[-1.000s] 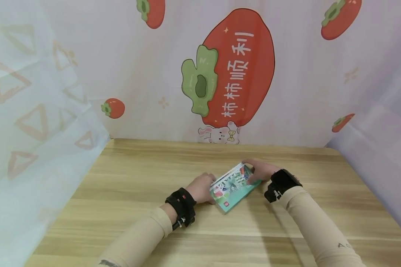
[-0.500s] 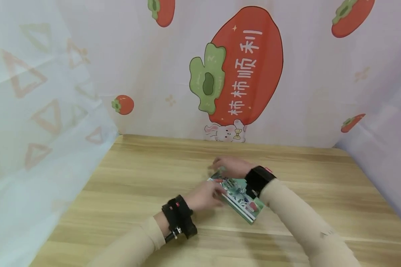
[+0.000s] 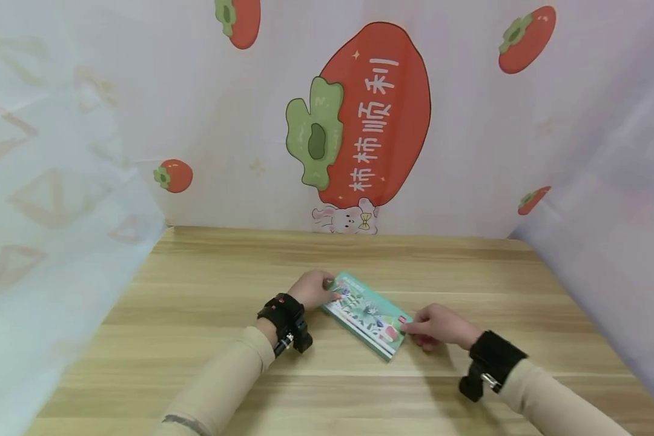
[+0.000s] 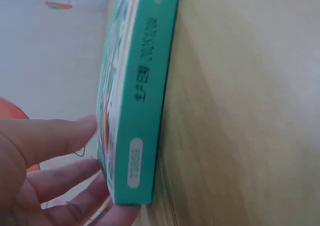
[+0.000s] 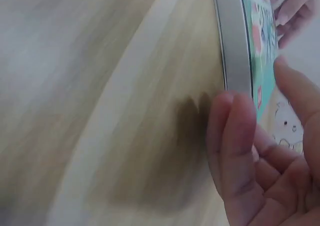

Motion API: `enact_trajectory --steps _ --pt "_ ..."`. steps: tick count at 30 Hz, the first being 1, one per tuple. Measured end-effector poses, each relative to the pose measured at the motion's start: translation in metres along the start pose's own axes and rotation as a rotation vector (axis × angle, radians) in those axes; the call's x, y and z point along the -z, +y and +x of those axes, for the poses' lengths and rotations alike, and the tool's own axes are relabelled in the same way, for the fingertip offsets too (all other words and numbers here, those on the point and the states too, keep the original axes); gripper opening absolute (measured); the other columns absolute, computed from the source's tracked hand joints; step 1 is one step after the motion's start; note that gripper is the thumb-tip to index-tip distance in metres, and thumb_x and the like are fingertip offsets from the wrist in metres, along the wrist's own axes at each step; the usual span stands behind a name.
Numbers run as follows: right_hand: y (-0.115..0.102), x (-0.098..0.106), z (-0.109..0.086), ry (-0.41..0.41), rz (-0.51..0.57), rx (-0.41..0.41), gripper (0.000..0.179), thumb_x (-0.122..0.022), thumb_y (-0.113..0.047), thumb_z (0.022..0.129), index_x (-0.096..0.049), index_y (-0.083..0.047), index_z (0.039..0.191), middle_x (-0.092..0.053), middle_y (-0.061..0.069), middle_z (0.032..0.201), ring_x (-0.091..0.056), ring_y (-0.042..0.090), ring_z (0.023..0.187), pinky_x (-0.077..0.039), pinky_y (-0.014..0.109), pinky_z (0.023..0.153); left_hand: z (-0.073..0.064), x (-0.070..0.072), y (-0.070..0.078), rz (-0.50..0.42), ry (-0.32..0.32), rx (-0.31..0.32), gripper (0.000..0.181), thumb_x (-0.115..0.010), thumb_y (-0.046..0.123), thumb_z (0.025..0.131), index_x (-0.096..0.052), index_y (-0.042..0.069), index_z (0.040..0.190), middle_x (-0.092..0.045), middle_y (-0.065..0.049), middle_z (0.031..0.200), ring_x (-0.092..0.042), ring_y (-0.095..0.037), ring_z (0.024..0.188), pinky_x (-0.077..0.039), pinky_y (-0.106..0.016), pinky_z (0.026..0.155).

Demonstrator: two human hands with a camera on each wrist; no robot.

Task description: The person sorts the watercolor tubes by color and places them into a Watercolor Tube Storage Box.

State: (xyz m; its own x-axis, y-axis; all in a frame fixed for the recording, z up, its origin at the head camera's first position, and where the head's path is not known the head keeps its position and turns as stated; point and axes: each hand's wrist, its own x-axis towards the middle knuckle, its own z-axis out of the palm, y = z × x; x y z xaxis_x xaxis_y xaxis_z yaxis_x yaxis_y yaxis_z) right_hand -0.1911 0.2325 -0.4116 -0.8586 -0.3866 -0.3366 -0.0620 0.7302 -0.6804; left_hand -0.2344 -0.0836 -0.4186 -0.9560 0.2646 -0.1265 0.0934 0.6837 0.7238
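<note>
A thin teal box (image 3: 367, 312) with a flower-and-leaf print lies slantwise on the table, its far end to the left. My left hand (image 3: 312, 290) holds that far-left end, thumb on the printed face and fingers around the end. In the left wrist view, the teal side of the box (image 4: 142, 90) carries printed characters and a number label. My right hand (image 3: 441, 324) pinches the near-right end by its corner. The right wrist view has the thumb of the right hand (image 5: 265, 176) at the printed face and fingertips against the pale end.
The wooden table (image 3: 223, 272) extends around both hands. A white curtain (image 3: 458, 151) printed with persimmons rises behind the table, and further hanging cloth (image 3: 60, 242) borders its sides.
The box has turned, from slanting up to the right to slanting down to the right. My right hand crossed over the box's far-left end, then moved to its near-right end.
</note>
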Motion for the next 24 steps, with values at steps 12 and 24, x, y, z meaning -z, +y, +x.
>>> enact_trajectory --steps 12,24 --pt "-0.040 -0.042 0.054 0.200 0.341 -0.014 0.052 -0.073 0.003 0.091 -0.052 0.019 0.136 -0.067 0.023 0.117 -0.067 0.023 0.099 -0.061 0.033 0.079 -0.054 0.021 -0.031 -0.045 0.081 0.130 0.077 -0.085 0.014 0.084 -0.046 -0.014 0.144 -0.059 -0.031 0.134 -0.057 -0.041 0.124 -0.046 -0.053 0.106" --pt "-0.037 -0.051 0.039 0.213 0.462 -0.001 0.046 -0.071 0.007 0.091 -0.057 0.017 0.133 -0.059 0.034 0.132 -0.070 0.024 0.098 -0.061 0.033 0.079 -0.078 0.016 -0.028 -0.044 0.108 0.143 0.088 -0.090 0.015 0.079 -0.041 -0.014 0.147 -0.061 -0.028 0.129 -0.058 -0.041 0.121 -0.049 -0.054 0.102"
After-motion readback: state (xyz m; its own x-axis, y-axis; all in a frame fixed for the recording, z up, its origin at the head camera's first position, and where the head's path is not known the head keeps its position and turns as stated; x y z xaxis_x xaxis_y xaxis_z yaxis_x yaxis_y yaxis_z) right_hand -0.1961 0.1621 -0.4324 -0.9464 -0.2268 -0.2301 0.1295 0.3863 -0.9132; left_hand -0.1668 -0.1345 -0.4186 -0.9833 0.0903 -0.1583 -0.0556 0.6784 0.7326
